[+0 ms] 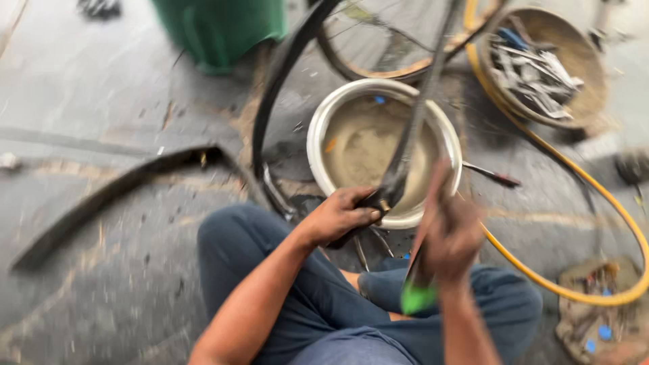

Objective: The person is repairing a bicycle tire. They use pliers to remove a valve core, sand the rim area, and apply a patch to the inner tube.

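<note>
Seated on the pavement, a person pinches a black inner tube (405, 145) in the left hand (341, 215) above a basin (318, 145) of murky water, while the right hand (449, 233) clenches a green-handled tool (418, 294), a yellow hose (541, 152) nearby.

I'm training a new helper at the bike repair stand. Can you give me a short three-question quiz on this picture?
1. True or false: the left hand grips the black inner tube.
2. What lies under the tube? A) green bin B) metal basin of murky water C) basket of tools
3. What colour is the hose on the floor?

Key: 1 true. 2 B, the metal basin. 3 yellow, the hose beside the right hand.
</note>
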